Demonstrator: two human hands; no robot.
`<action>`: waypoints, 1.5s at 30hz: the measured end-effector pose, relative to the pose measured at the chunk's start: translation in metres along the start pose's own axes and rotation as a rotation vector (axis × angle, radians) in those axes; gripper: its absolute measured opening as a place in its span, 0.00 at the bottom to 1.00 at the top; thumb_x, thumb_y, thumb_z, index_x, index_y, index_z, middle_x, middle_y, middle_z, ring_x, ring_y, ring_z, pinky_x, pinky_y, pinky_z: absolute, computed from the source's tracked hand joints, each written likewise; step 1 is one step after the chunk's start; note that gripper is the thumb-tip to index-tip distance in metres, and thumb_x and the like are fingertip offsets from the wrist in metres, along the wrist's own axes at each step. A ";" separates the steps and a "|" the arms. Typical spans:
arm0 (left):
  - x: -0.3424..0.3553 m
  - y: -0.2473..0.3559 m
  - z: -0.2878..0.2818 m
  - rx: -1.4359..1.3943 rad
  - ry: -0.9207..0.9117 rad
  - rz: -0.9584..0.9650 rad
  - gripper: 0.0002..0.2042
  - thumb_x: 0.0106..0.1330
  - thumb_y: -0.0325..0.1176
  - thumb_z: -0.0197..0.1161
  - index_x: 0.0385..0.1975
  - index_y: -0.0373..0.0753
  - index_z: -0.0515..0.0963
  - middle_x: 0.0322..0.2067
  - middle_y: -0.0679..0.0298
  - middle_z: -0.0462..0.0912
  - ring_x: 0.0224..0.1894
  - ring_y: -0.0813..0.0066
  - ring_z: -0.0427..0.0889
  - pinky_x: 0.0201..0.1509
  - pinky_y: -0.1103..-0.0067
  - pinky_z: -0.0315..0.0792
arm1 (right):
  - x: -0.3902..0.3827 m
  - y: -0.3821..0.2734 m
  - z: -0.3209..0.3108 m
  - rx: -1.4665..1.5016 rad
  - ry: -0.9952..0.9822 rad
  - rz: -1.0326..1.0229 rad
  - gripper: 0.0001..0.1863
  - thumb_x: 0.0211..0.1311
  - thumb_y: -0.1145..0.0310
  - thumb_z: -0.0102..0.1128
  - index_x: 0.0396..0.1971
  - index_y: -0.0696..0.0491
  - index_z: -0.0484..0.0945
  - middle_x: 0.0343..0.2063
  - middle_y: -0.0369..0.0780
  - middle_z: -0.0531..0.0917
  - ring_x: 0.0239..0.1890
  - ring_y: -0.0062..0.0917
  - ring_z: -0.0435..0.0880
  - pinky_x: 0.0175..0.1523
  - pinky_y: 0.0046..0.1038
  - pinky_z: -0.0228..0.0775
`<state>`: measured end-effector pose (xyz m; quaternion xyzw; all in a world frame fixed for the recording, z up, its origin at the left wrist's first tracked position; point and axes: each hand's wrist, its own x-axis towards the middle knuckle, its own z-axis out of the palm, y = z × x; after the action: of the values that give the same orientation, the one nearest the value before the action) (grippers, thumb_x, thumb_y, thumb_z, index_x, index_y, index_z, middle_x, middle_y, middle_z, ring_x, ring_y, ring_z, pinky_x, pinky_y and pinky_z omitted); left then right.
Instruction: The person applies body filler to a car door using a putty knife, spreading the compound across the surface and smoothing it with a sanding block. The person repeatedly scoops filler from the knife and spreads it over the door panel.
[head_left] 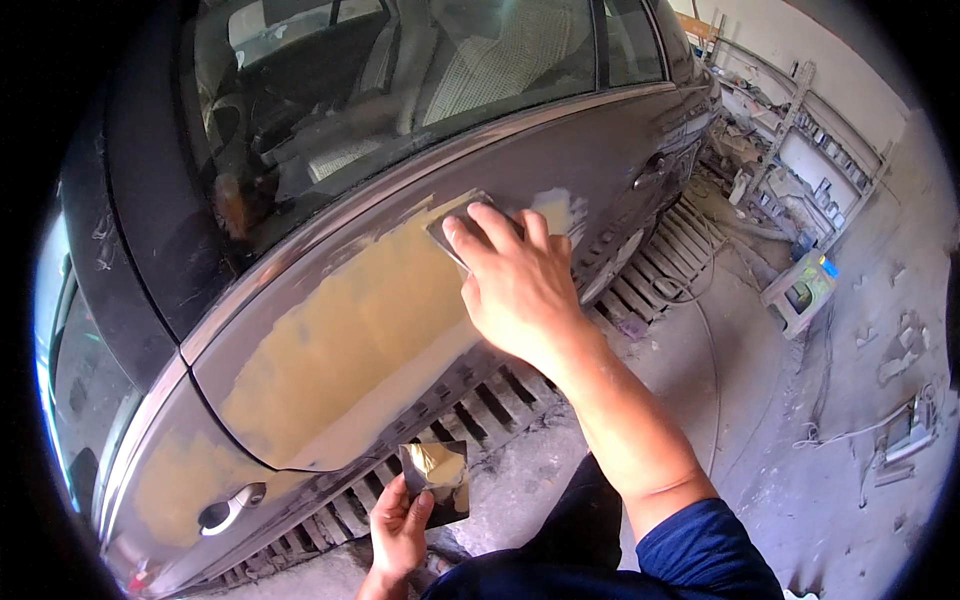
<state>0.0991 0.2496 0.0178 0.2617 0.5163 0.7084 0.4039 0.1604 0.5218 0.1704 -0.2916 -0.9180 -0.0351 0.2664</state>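
A dark car door (620, 140) bears a broad yellow-tan filler patch (330, 330), with a smaller patch (170, 480) on the adjoining panel near the door handle (222, 514). My right hand (515, 270) grips a thin dark flat spreader (443, 230) with bent fingers, against the patch's upper right end. Lower down, my left hand (398, 530) holds a dark square plate (447, 505) between thumb and fingers, with yellow putty (433, 463) on it.
A slatted grate (675, 250) runs along the car's side. At the right stand a metal rack (800, 150) with small items, a grey plastic box (800, 292) and a metal tool (905, 435) with a cord. A hose (705, 320) lies on the floor.
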 end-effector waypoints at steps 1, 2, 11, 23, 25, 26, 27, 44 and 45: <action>0.002 0.000 0.000 -0.002 -0.003 -0.004 0.18 0.70 0.20 0.54 0.60 0.31 0.70 0.55 0.61 0.79 0.56 0.74 0.76 0.64 0.75 0.66 | -0.003 0.002 0.001 0.012 -0.004 -0.016 0.28 0.58 0.69 0.58 0.61 0.46 0.73 0.64 0.39 0.69 0.60 0.43 0.67 0.61 0.49 0.63; 0.003 0.000 -0.001 -0.010 -0.012 -0.004 0.18 0.71 0.19 0.54 0.60 0.30 0.69 0.55 0.60 0.79 0.56 0.74 0.77 0.64 0.76 0.67 | -0.005 0.007 0.002 0.002 0.003 -0.031 0.27 0.58 0.68 0.58 0.61 0.47 0.74 0.63 0.40 0.69 0.60 0.43 0.67 0.59 0.50 0.63; 0.007 -0.003 -0.002 0.012 -0.013 -0.013 0.18 0.70 0.20 0.55 0.59 0.30 0.70 0.55 0.60 0.79 0.56 0.73 0.77 0.64 0.74 0.67 | 0.011 0.014 0.002 -0.002 0.052 -0.051 0.27 0.58 0.65 0.59 0.61 0.47 0.73 0.62 0.42 0.70 0.57 0.45 0.68 0.56 0.51 0.65; 0.018 -0.012 -0.007 -0.092 0.021 -0.069 0.19 0.71 0.18 0.54 0.61 0.29 0.69 0.54 0.59 0.80 0.55 0.74 0.78 0.62 0.78 0.68 | -0.045 0.024 0.044 0.086 0.066 -0.097 0.33 0.55 0.69 0.63 0.64 0.44 0.70 0.65 0.41 0.66 0.61 0.47 0.65 0.57 0.53 0.63; 0.018 -0.015 -0.009 -0.083 0.057 -0.067 0.18 0.70 0.19 0.54 0.60 0.29 0.69 0.53 0.59 0.80 0.55 0.74 0.78 0.62 0.78 0.68 | -0.053 0.026 0.055 0.121 0.074 -0.101 0.34 0.54 0.69 0.64 0.65 0.44 0.69 0.65 0.41 0.65 0.61 0.48 0.65 0.59 0.53 0.62; 0.019 -0.013 -0.008 -0.087 0.068 -0.056 0.18 0.70 0.18 0.54 0.59 0.29 0.70 0.53 0.59 0.81 0.55 0.74 0.78 0.62 0.77 0.68 | -0.057 0.027 0.059 0.123 0.078 -0.098 0.35 0.54 0.69 0.64 0.65 0.43 0.69 0.66 0.40 0.64 0.61 0.48 0.64 0.59 0.54 0.62; 0.020 -0.011 -0.005 -0.107 0.082 -0.053 0.18 0.70 0.18 0.54 0.59 0.29 0.70 0.53 0.59 0.81 0.55 0.73 0.78 0.62 0.77 0.68 | -0.062 0.028 0.063 0.125 0.081 -0.095 0.35 0.54 0.69 0.65 0.65 0.43 0.68 0.66 0.40 0.64 0.62 0.48 0.64 0.59 0.54 0.62; 0.026 0.016 0.029 -0.416 0.158 0.042 0.23 0.67 0.16 0.52 0.62 0.35 0.67 0.56 0.57 0.78 0.58 0.66 0.77 0.66 0.69 0.68 | -0.121 0.018 0.071 0.448 0.189 -0.087 0.31 0.56 0.70 0.63 0.63 0.45 0.73 0.64 0.41 0.67 0.62 0.47 0.64 0.62 0.49 0.61; 0.028 0.018 0.033 -0.433 0.166 0.051 0.23 0.67 0.17 0.52 0.63 0.35 0.66 0.57 0.56 0.77 0.59 0.66 0.76 0.66 0.69 0.67 | -0.128 0.009 0.059 0.586 0.196 -0.128 0.26 0.57 0.69 0.64 0.59 0.46 0.77 0.62 0.43 0.69 0.63 0.43 0.66 0.65 0.45 0.60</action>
<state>0.1048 0.2874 0.0444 0.1229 0.3770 0.8318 0.3885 0.2259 0.4761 0.0536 -0.1391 -0.8755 0.1860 0.4237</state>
